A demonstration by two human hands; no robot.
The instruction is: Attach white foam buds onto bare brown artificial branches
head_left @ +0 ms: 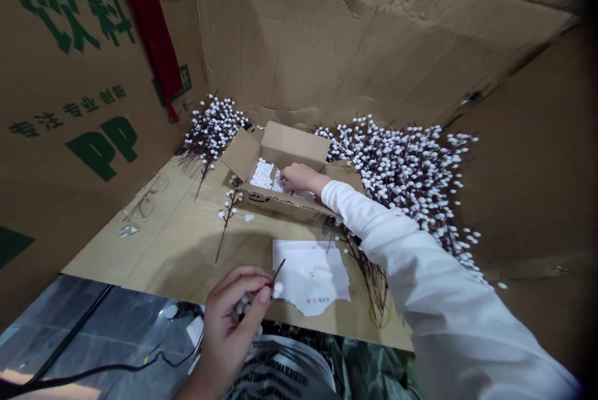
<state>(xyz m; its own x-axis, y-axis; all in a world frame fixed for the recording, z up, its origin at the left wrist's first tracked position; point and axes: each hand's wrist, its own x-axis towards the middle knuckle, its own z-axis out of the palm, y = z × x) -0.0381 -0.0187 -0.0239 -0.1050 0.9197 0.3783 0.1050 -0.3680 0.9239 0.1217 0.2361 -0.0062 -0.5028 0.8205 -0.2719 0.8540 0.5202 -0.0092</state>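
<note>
wear: long white sleeve [420, 269]; black-lettered pale top [280, 372]; mottled green trousers [369, 375], probably

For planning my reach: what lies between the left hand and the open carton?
Head view: a white-budded twig and torn white paper lie on the cardboard sheet between the left hand and the carton.

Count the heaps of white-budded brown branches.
2: a small heap left of the open cardboard box, a larger heap right of it, partly behind the white sleeve. Others may be hidden.
</note>
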